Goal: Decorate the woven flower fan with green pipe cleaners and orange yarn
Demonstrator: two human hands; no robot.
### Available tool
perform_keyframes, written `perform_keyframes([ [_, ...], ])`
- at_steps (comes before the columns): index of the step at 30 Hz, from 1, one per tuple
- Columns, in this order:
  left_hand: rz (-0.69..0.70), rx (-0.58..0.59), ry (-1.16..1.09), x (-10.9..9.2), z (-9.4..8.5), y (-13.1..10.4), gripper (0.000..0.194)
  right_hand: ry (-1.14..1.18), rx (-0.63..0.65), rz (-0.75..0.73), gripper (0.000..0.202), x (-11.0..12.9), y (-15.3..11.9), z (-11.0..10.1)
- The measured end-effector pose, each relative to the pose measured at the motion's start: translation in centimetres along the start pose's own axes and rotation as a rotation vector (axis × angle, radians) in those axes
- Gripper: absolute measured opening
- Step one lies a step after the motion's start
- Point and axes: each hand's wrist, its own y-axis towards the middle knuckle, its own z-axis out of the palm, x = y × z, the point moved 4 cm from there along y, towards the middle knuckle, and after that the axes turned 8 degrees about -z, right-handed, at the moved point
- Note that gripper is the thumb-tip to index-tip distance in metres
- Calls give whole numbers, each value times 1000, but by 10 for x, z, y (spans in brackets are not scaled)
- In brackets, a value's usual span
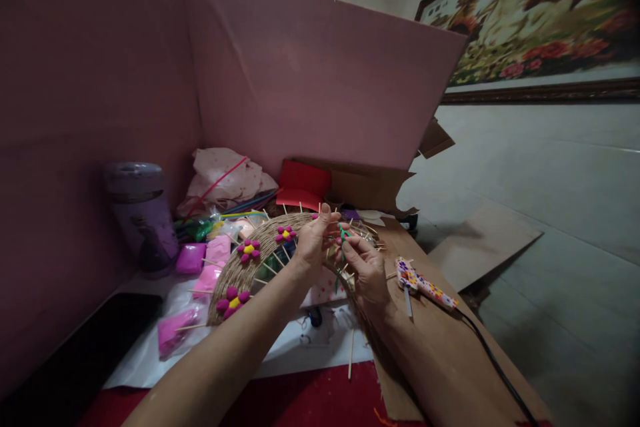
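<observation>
A small, thin green strip [343, 235] is between my two hands; its exact kind is hard to make out. My right hand [367, 270] pinches its lower part with thumb and fingertips. My left hand [317, 237] has its thumb up and its curled fingers at the strip's upper part. Behind and below the hands lies a twine-wrapped ring [267, 237] with thin wooden sticks poking from its inner and outer edges. Purple-pink flowers with yellow centres, such as one flower [233, 303], sit on its left side. My hands cover part of the ring's right side.
A flower-patterned glue gun [423, 285] with a black cord lies on cardboard [440, 347] at right. Pink clay packets [177, 332] and a purple tumbler [143, 220] stand left, near a black flat object [85, 353]. One loose stick [351, 355] lies in front.
</observation>
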Motion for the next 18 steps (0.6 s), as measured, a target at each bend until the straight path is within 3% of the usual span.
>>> perform_keyframes([
  [7,14,129,26,0,6,-4,34,42,-12,-4,16,-2,0,-1],
  [18,21,88,34,0,2,-1,42,97,-19,9,13,1,0,0],
])
